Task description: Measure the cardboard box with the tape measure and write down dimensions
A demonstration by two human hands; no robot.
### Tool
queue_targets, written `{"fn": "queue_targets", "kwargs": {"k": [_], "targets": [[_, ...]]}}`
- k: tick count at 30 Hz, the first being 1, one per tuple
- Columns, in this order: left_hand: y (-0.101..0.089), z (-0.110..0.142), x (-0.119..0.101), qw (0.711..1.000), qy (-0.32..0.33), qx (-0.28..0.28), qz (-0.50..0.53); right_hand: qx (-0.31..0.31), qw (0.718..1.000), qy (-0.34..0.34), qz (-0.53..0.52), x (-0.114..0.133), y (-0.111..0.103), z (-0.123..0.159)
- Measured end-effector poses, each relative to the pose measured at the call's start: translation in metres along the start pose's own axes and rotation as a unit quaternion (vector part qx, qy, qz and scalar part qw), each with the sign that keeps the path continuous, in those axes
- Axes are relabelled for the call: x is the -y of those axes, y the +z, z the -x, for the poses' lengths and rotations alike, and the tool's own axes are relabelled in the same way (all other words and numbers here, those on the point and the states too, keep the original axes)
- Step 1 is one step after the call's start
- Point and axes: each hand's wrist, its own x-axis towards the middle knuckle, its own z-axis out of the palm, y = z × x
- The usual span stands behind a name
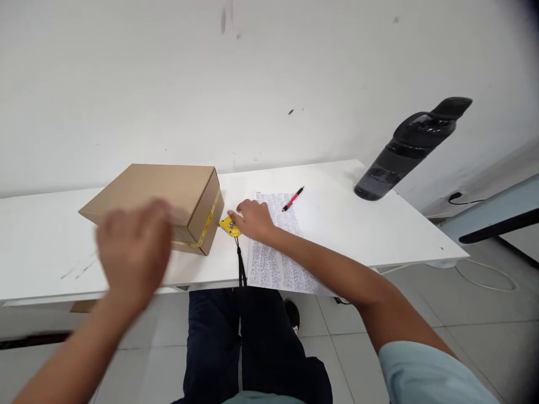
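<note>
My right hand (254, 220) is closed on a yellow tape measure (229, 226) lying on the white table, just right of the cardboard box. A black wrist strap (240, 261) hangs from the tape measure over the table's front edge. My left hand (132, 247) is raised in front of the cardboard box (158, 185), smeared by motion, so its fingers cannot be read. It hides part of the box's front face. Along the box's right side and lower front runs a yellow strip (209, 220). Under my right forearm lies a sheet of handwritten paper (265, 264).
A pink and black pen (293, 198) rests at the paper's upper right. Toward the table's right end stands a tall dark bottle (404, 151). The white table (337, 224) backs onto a marked wall. A cable (488, 283) lies on the tiled floor at right.
</note>
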Motion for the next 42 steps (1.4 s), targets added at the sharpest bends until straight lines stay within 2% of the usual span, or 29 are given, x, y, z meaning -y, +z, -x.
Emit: {"fn": "queue_targets", "kwargs": {"k": [1,2,4,6,8,11,13,15,19,21,22,24,25,26,28,32,34,39,42], "targets": [[-0.009,0.014,-0.034,0.995,0.087,0.0,0.056,-0.007,1.0,0.018,0.009,-0.015,-0.009,-0.004],[-0.014,0.026,-0.065,0.977,0.162,0.041,0.136,-0.015,0.999,0.036,0.021,-0.034,-0.018,-0.009],[-0.009,0.04,-0.112,0.954,0.178,0.099,0.219,-0.025,0.996,0.06,0.058,-0.08,-0.039,-0.015],[0.016,0.036,-0.14,0.946,0.162,0.139,0.242,-0.006,0.994,0.041,0.102,-0.126,-0.055,-0.014],[0.053,0.018,-0.156,0.94,0.136,0.194,0.247,0.02,0.99,0.02,0.138,-0.161,-0.063,-0.006],[0.109,-0.013,-0.175,0.91,0.107,0.303,0.263,0.018,0.984,-0.001,0.178,-0.185,-0.061,0.013],[0.135,-0.024,-0.184,0.891,0.097,0.351,0.27,-0.008,0.979,-0.002,0.201,-0.19,-0.055,0.023],[0.149,-0.022,-0.188,0.879,0.086,0.38,0.274,-0.038,0.976,0.011,0.216,-0.193,-0.05,0.03],[0.153,-0.01,-0.183,0.86,0.071,0.416,0.288,-0.102,0.974,0.05,0.194,-0.2,-0.048,0.033],[0.152,-0.008,-0.181,0.858,0.063,0.424,0.285,-0.186,0.974,0.087,0.098,-0.2,-0.048,0.03],[0.151,-0.008,-0.181,0.858,0.06,0.425,0.282,-0.239,0.965,0.109,0.018,-0.199,-0.049,0.028],[0.15,-0.01,-0.181,0.862,0.06,0.419,0.279,-0.314,0.922,0.147,-0.174,-0.196,-0.048,0.024],[0.15,-0.011,-0.182,0.866,0.06,0.411,0.279,-0.323,0.895,0.158,-0.264,-0.193,-0.048,0.022],[0.149,-0.012,-0.182,0.871,0.061,0.4,0.279,-0.311,0.874,0.164,-0.336,-0.191,-0.047,0.021],[0.147,-0.015,-0.182,0.881,0.062,0.378,0.278,-0.251,0.863,0.162,-0.408,-0.187,-0.044,0.021],[0.146,-0.02,-0.183,0.893,0.075,0.356,0.266,-0.113,0.894,0.155,-0.405,-0.176,-0.037,0.024],[0.148,-0.02,-0.183,0.892,0.081,0.353,0.272,-0.069,0.9,0.155,-0.401,-0.172,-0.034,0.027],[0.156,-0.012,-0.187,0.864,0.081,0.335,0.367,-0.061,0.909,0.175,-0.372,-0.164,-0.035,0.037],[0.16,-0.005,-0.191,0.842,0.103,0.364,0.384,-0.073,0.922,0.186,-0.332,-0.158,-0.038,0.043]]}}
